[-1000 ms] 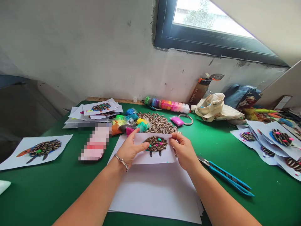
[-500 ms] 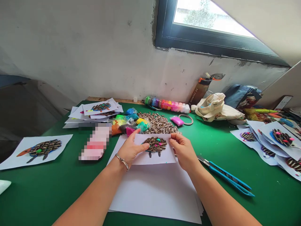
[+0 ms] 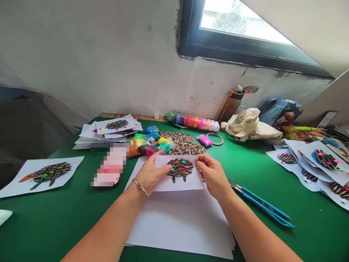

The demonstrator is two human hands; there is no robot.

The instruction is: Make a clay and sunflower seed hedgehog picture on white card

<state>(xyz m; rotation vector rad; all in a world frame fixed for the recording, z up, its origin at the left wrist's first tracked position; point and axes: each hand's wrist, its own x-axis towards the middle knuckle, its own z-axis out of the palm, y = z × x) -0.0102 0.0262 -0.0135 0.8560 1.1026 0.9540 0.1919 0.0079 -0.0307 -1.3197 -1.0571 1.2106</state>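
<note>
A small white card (image 3: pixel 163 185) with a seed-covered animal figure (image 3: pixel 180 168) is held up over a stack of white paper (image 3: pixel 180 222). The figure has green and pink dots and two dark legs. My left hand (image 3: pixel 152 173) grips the card's left side, its thumb lying at the figure's left end. My right hand (image 3: pixel 214 173) pinches the upper right corner. Behind the card lies a pile of striped seeds (image 3: pixel 182 142), next to bagged coloured clay (image 3: pixel 149 140).
A blue cutter (image 3: pixel 265 207) lies right of the paper. Finished seed cards (image 3: pixel 56 173) lie at left, more in piles at back left and right. A pixelated pink object (image 3: pixel 110 165), clay tubs (image 3: pixel 193 122), a bottle (image 3: pixel 231 105) and a cloth bag (image 3: pixel 244 125) stand around the green table (image 3: pixel 68 225).
</note>
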